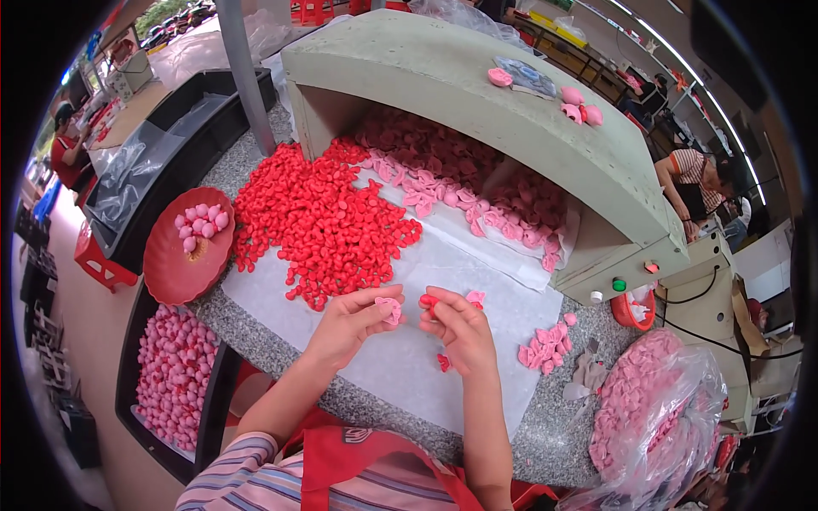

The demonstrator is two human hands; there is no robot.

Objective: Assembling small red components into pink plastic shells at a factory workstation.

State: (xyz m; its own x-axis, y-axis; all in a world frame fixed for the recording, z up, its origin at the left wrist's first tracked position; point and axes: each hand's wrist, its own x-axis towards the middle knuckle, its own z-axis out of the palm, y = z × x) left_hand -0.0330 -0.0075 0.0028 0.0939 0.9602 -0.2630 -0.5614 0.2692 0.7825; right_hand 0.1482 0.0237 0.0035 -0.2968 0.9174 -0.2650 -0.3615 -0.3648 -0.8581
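Between thumb and fingers my left hand (345, 324) holds a small pink moulded rubber piece (389, 311). Just to its right, my right hand (463, 330) pinches a small red rubber piece (429, 302). The two pieces are apart, above a white sheet (366, 353) on the speckled table. Under my right hand lies another red piece (444, 363), and a pink piece (475, 298) shows beyond its fingers. A large heap of red pieces (328, 217) lies beyond my left hand. Pink pieces (477, 209) fill the opening of a pale green metal housing (460, 77).
At the left, a red dish (162, 264) holds pink balls, above a black crate (223, 409) of pink-and-red pieces. A small pink pile (545, 347) and a plastic bag (682, 426) of pink parts lie right. A grey post (244, 77) rises back left. Other people sit farther off.
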